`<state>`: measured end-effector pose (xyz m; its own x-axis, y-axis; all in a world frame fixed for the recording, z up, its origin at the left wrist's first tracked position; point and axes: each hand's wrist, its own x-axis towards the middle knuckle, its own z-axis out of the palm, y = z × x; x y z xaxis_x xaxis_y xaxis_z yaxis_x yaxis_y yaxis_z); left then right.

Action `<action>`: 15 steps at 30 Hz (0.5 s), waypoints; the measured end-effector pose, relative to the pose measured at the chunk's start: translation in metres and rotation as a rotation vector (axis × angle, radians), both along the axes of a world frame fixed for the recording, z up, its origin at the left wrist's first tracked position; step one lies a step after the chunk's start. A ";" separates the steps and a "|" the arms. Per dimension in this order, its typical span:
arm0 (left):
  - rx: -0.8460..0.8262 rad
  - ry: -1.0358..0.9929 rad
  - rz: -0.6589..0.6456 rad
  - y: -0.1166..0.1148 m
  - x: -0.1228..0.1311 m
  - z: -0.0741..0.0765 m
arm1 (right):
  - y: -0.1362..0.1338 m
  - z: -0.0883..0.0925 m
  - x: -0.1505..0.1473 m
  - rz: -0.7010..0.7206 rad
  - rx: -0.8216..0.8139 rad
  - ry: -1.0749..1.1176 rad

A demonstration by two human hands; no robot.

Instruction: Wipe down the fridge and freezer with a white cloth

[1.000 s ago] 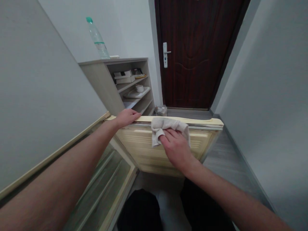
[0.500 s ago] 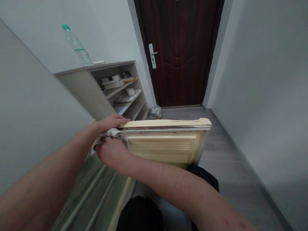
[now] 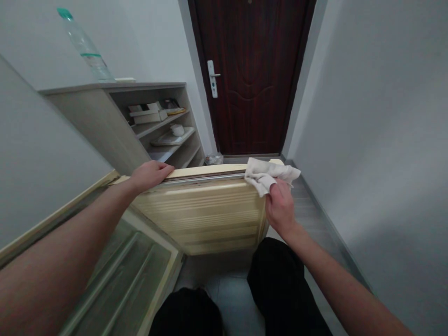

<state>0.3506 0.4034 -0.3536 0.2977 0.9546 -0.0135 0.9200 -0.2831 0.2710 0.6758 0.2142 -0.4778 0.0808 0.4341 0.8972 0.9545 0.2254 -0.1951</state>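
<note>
A cream refrigerator door (image 3: 206, 210) stands open in front of my knees, its ribbed inner panel facing me and a dirty-looking gasket along its top edge. My left hand (image 3: 151, 175) is closed over that top edge near the hinge side, thumb and fingers lying along it. At the far right corner, my right hand (image 3: 281, 205) grips a whitish cloth (image 3: 263, 173). The cloth drapes over the top of the door and covers part of the gasket there. Below my left forearm shows the greenish, ribbed interior of the refrigerator (image 3: 122, 275).
On the left is a shelf unit (image 3: 91, 119) with small boxes (image 3: 149, 114) and a tray (image 3: 175, 136) inside. A plastic bottle (image 3: 86, 49) stands on top. A dark red door (image 3: 255, 79) is ahead, with a plastic bag (image 3: 213, 159) near its foot. A wall (image 3: 378, 130) runs along the right.
My right hand has carried the cloth from beside my left hand rightward along the top edge to the far corner. My left hand still holds the edge. The view has shifted slightly.
</note>
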 end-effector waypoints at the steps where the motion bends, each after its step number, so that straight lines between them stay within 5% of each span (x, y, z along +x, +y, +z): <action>1: 0.017 0.029 0.018 0.000 0.001 0.000 | 0.005 -0.007 0.004 -0.038 0.025 0.131; 8: 0.050 0.170 0.086 0.008 0.009 -0.003 | 0.047 -0.069 -0.004 -0.209 0.000 0.785; 15: 0.044 0.202 0.096 0.025 0.010 -0.006 | 0.060 -0.212 0.005 -0.279 -0.301 1.082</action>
<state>0.3607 0.4284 -0.3599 0.2006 0.9795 -0.0210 0.9777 -0.1988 0.0682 0.6809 0.2739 -0.6894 0.8704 0.4646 0.1631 0.2644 -0.1615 -0.9508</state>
